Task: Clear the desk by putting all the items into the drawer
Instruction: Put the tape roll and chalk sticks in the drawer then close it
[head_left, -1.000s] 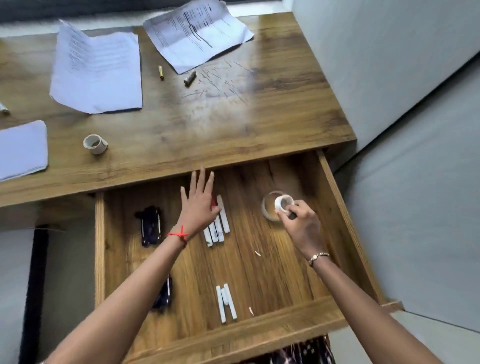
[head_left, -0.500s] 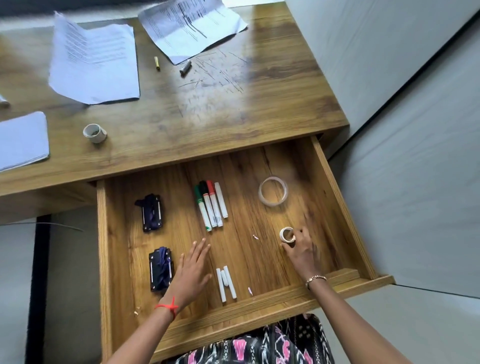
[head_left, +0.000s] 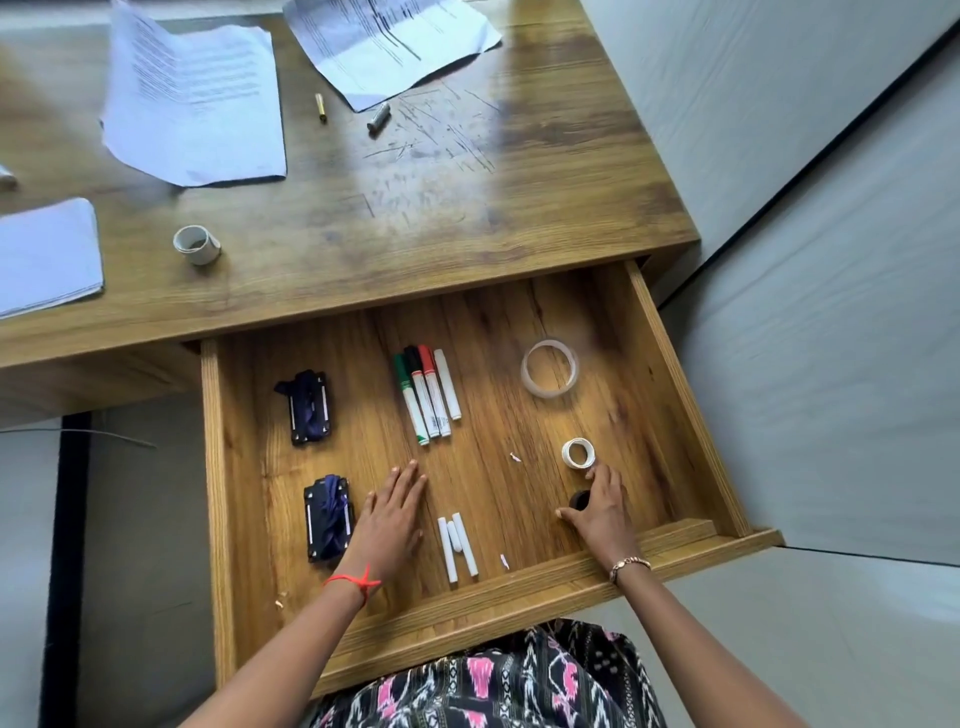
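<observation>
Showing unreadable print: papers (head_left: 195, 98), markers (head_left: 428, 397) in drawer (head_left: 670, 374).

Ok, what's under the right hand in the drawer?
A small dark round object peeks out beneath the right hand; the rest is covered. The small white tape roll sits just beyond the fingertips.

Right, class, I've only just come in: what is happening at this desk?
A person is tidying a desk into its open drawer. The right hand rests by a small white tape roll lying in the drawer, over something dark. The left hand lies flat and empty. Markers are already inside; papers and another tape roll remain on the desktop.
</observation>
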